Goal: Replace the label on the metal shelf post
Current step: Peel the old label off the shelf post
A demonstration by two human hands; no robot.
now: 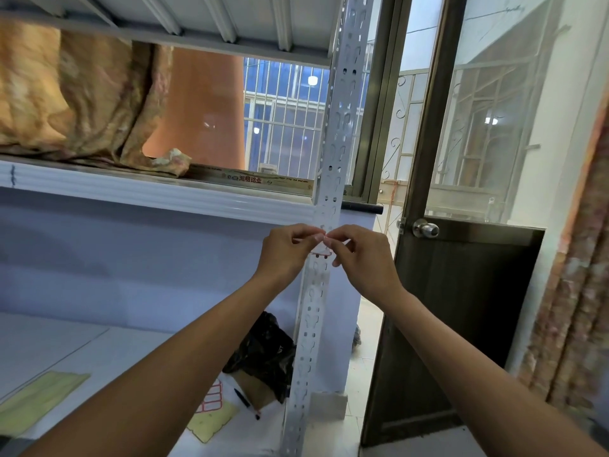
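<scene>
A white slotted metal shelf post (339,127) runs top to bottom through the middle of the view. A small white label with a red border (321,253) sits against the post at hand height, mostly hidden by my fingers. My left hand (285,250) pinches its left side and my right hand (359,253) pinches its right side, fingertips meeting in front of the post. On the lower shelf lie a sheet of red-bordered labels (211,397) on yellow backing and a black pen (245,400).
A white shelf board (158,192) carries folded orange cloth (75,100) and a flat carton (250,179). A black plastic bag (263,351) sits on the lower shelf by the post. A dark door with a metal knob (426,229) stands open at right, beside a curtain (573,291).
</scene>
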